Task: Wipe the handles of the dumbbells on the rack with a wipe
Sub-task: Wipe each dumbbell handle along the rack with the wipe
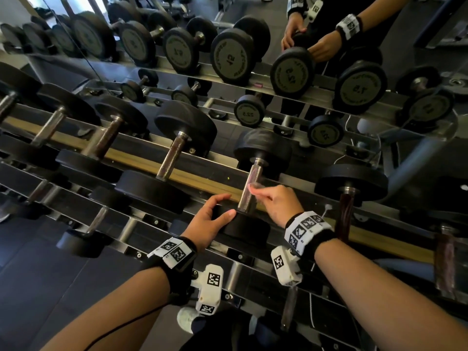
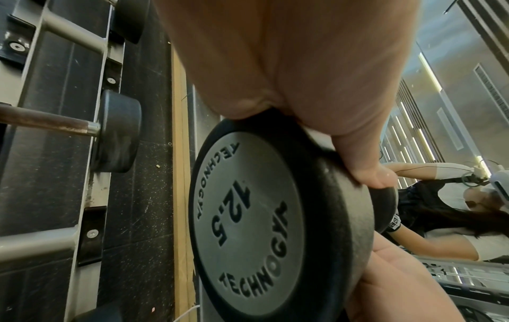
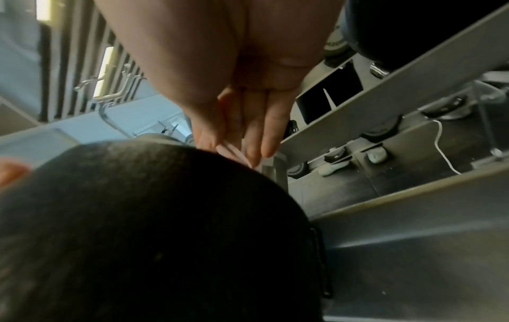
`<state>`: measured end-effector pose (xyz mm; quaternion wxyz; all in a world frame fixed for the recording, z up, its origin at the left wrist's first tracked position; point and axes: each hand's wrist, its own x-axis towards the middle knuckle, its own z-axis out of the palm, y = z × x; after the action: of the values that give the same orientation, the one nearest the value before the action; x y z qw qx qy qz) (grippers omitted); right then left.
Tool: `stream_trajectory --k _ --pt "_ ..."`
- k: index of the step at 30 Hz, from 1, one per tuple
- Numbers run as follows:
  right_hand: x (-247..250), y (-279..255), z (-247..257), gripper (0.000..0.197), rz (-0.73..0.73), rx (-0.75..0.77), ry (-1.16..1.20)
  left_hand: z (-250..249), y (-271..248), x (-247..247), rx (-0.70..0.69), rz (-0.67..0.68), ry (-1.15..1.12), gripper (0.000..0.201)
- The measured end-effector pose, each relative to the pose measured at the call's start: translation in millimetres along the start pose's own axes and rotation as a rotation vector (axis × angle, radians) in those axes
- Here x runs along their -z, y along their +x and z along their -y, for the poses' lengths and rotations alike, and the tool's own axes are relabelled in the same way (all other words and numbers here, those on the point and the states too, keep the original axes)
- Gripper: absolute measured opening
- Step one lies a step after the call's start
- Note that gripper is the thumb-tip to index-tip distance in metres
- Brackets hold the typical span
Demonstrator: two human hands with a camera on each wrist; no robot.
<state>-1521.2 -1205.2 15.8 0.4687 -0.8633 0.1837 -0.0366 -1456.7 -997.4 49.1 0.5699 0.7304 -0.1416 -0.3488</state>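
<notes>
On the rack (image 1: 141, 219), left hand (image 1: 211, 219) cups the front-to-back dumbbell's (image 1: 262, 148) near head; right hand (image 1: 277, 203) seemingly pinches a wipe (image 1: 254, 186).

Wall mirror (image 1: 379, 26) behind; dark floor (image 1: 38, 262); white cable (image 3: 443, 150)

A gym weight area is indicated. Rubber-headed dumbbells (image 1: 177, 158) are stored in rows on a tiered steel rack (image 1: 141, 224). A wall mirror (image 1: 253, 26) is mounted behind it, and 1 head (image 2: 248, 217) is marked 12.5.
</notes>
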Motion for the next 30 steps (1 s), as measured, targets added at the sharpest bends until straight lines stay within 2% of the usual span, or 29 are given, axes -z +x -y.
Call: stream_trajectory --k 4,8,10,12,15,19,21,23,26,30 --pt "4 -13 13 0.022 0.147 0.07 -0.155 5 3 0 -0.015 -0.015 0.018 0.039" --pt "17 -11 17 0.021 0.353 0.012 -0.263 7 4 0 -0.006 -0.02 -0.004 0.043" --pt "20 -9 20 0.017 0.374 -0.021 -0.215 9 2 -1 -0.007 -0.047 -0.009 0.047" --pt "23 -7 23 0.014 0.31 -0.084 -0.094 10 -1 -3 -0.011 -0.089 -0.01 0.054" --pt "29 -1 26 0.008 0.077 -0.151 0.008 8 -3 -5 0.002 -0.123 -0.03 0.064" --pt "43 16 39 0.003 -0.192 -0.152 -0.202 5 -3 -3 0.014 -0.11 -0.004 0.067" --pt "47 25 46 0.007 -0.27 -0.049 -0.336 5 -3 -1 0.019 -0.09 0.011 0.067" --pt "45 32 52 0.014 -0.286 0.113 -0.528 8 -2 1 0.028 -0.074 0.016 0.066" --pt "33 39 52 0.018 -0.194 0.26 -0.805 12 1 2 0.043 -0.061 0.003 0.067" --pt "26 45 46 0.027 -0.191 0.205 -0.836 18 4 2 0.033 -0.057 -0.059 0.073"
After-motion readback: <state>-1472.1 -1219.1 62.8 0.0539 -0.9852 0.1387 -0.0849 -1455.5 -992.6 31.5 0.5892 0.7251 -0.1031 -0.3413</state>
